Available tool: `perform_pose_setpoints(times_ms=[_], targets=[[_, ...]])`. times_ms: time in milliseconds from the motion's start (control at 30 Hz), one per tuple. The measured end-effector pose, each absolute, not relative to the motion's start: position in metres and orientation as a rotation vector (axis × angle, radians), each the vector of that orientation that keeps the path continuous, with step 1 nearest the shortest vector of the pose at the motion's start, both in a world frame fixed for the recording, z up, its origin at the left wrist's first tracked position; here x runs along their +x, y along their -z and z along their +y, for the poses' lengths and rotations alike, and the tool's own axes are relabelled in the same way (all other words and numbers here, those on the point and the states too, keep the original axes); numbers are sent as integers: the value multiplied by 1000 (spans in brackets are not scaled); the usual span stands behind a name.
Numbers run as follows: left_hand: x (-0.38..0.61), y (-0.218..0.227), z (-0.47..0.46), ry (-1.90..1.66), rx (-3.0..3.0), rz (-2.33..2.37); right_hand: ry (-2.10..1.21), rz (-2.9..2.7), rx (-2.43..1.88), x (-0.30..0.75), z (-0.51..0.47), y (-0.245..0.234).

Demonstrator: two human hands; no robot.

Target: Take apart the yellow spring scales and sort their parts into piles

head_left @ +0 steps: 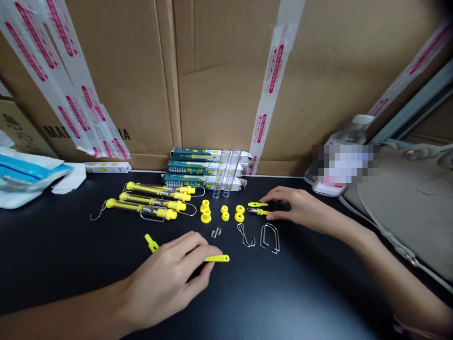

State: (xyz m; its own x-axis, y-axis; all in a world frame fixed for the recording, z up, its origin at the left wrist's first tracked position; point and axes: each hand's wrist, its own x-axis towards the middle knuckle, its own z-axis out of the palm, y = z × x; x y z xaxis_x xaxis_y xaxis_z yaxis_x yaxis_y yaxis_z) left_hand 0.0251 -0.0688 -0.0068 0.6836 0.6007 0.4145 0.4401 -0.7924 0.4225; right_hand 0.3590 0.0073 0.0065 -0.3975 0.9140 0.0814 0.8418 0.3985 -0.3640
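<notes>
Three yellow spring gauges are laid at 11 o'clock from the left hand. A yellow strip is pinched by that hand, its holed end directed toward 3 o'clock. At 2 o'clock, a spring-fitted piece is bracketed by the right hand's parted thumb and fingers; whether it is gripped cannot be told.

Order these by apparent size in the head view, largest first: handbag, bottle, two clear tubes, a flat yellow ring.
1. Handbag
2. Bottle
3. Two clear tubes, too alike to rank against each other
4. Flat yellow ring
</notes>
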Motion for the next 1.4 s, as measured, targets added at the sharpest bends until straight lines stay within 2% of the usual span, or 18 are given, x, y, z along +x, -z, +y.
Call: perform_pose_setpoints(times_ms=[200,533,733,900,1067,1200,1400], targets=[[25,8,-70,-781,2609,817,-422,-2308,-1619,364,9,-10],[24,8,-69,-795,2628,809,-700,-2255,-1670,364,7,-13],[25,8,-69,-800,2626,795,-718,-2223,-1668,367,7,-11],[24,9,-69,-855,2712,807,-628,-2238,-1599,365,4,-14],[22,7,-68,-844,2873,767,-369,-2158,-1476,341,-1,-18],[22,6,-67,-814,2954,740,-175,-2095,-1370,308,1,-7],[21,7,-68,-784,2909,705,-109,-2043,-1275,276,13,11]])
